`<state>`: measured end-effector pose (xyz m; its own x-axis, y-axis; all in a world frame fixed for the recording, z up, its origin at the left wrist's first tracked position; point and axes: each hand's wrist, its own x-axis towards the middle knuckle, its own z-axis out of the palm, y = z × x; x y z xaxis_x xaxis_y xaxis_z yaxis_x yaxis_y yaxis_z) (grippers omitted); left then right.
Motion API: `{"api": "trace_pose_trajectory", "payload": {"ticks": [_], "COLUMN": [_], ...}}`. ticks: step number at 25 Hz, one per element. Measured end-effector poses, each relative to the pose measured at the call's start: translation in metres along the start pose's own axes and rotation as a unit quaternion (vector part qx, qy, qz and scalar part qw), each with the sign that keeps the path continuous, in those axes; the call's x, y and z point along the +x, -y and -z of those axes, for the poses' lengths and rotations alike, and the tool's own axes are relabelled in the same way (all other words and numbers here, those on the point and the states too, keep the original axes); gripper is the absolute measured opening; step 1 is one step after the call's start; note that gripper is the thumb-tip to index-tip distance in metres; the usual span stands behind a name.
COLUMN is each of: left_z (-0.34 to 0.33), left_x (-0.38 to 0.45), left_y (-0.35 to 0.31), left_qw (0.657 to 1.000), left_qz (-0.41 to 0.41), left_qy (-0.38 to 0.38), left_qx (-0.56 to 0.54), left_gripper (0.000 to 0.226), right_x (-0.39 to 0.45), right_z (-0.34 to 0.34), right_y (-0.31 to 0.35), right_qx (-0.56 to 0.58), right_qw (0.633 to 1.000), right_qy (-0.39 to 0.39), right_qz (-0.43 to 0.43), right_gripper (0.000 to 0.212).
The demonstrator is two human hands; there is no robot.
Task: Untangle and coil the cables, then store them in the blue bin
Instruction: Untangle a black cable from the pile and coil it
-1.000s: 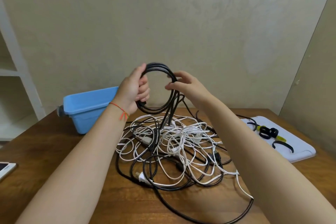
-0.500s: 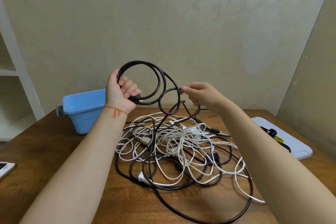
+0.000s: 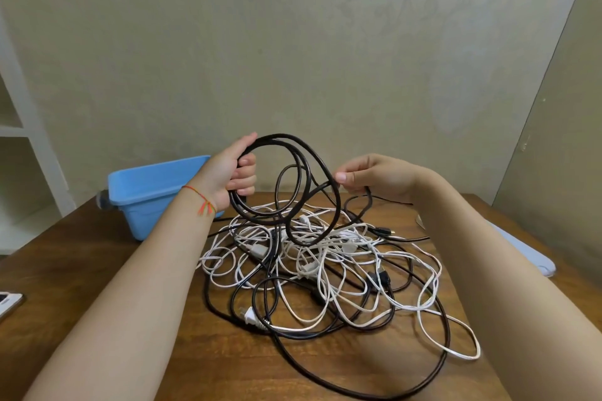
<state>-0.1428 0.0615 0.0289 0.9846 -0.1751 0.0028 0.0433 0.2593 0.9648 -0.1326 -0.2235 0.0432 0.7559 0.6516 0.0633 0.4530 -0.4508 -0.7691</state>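
Beige patterned wallpaper behind, dark wood-grain bench (image 3: pixel 97 270) underneath, and on it a proper rat's nest of cables (image 3: pixel 325 270): thin white ones looped through thicker black ones, with a white plug (image 3: pixel 250 316) poking out near the front. The left hand (image 3: pixel 228 176) has its fingers (image 3: pixel 242 169) curled round a few loose loops of the black cable (image 3: pixel 325 172), held up above the pile, while the right hand (image 3: pixel 374 176) pinches the same cable at the side of the outermost loop. Its tail drops back into the tangle, so it's not free yet.

My guess on handling: the black one looks rubbery, smooth and springy, light enough but keen to pop open, so grip the stacked loops together and feed near the hand. The white stuff looks limp and thin, probably snags easily; I'd lift it by the plugs, not yank.

Blue bin (image 3: pixel 146 192), smooth plastic, sits at the back left, nothing visible inside from here. Phone (image 3: pixel 8 301) at the left edge, pale tray (image 3: pixel 534 257) on the right.
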Motion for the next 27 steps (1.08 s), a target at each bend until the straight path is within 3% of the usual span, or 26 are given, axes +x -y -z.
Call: {"api": "trace_pose_trajectory", "payload": {"ticks": [4, 7, 10, 12, 15, 18, 21, 24, 27], "left_z": [0.002, 0.000, -0.017, -0.031, -0.041, -0.044, -0.043, -0.041, -0.039], "left_x": [-0.005, -0.006, -0.001, 0.003, 0.003, -0.003, -0.007, -0.006, -0.004], "left_y": [-0.008, -0.014, -0.005, 0.012, 0.026, 0.026, 0.027, 0.029, 0.035], "left_qw": [0.995, 0.975, 0.992, 0.994, 0.996, 0.997, 0.989, 0.990, 0.994], "left_qz": [-0.005, -0.047, -0.046, -0.032, -0.006, 0.037, 0.045, 0.020, 0.015], "left_qy": [-0.002, -0.049, -0.020, -0.006, 0.003, 0.074, 0.136, 0.138, 0.105], "left_qx": [0.104, 0.209, 0.119, 0.108, 0.086, -0.007, -0.022, 0.001, 0.007], "left_gripper": [0.056, 0.056, 0.053, 0.050, 0.047, 0.052, 0.045, 0.036, 0.049], "right_x": [0.001, 0.001, 0.010, 0.023, 0.033, 0.031, 0.029, 0.024, 0.017], "right_z": [0.006, 0.005, -0.018, -0.037, -0.045, -0.040, -0.043, -0.044, -0.033], "right_y": [-0.006, -0.003, 0.008, 0.019, 0.028, 0.015, 0.009, 0.013, 0.014], "right_qx": [-0.075, -0.058, 0.142, 0.278, 0.398, 0.265, 0.153, 0.074, 0.002], "right_qw": [0.995, 0.996, 0.990, 0.958, 0.899, 0.918, 0.924, 0.944, 0.972], "right_qy": [0.030, 0.039, -0.004, -0.069, -0.177, -0.294, -0.350, -0.321, -0.227], "right_qz": [-0.058, -0.057, -0.007, -0.003, -0.040, -0.024, -0.007, -0.028, -0.066], "right_gripper": [0.027, 0.024, 0.024, 0.022, 0.044, 0.029, 0.021, 0.022, 0.032]}}
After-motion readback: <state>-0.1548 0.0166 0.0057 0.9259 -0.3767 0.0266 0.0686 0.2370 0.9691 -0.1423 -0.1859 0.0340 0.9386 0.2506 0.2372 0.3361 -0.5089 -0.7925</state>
